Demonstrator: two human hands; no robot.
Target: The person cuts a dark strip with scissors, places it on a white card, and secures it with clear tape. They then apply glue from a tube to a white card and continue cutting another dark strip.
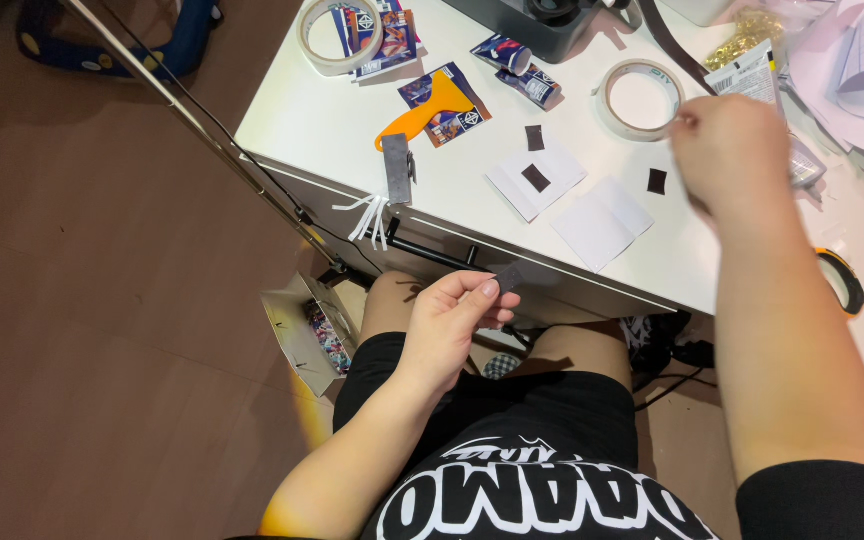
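Observation:
My left hand (452,325) is held over my lap below the white desk's edge (552,262), pinching a small dark rectangular piece (508,278) between thumb and fingers. My right hand (732,150) is raised over the desk with its fingers pinched together next to a tape roll (638,98); whether it holds something is hidden. Small dark squares (536,178) lie on white paper pieces (603,222) between my two hands.
An orange scraper (430,108), a second tape roll (340,35), printed packets (517,68) and a grey strip (398,168) with white strands lie on the desk. A paper bag (304,335) stands on the brown floor beside my knee. A metal pole (202,125) slants at left.

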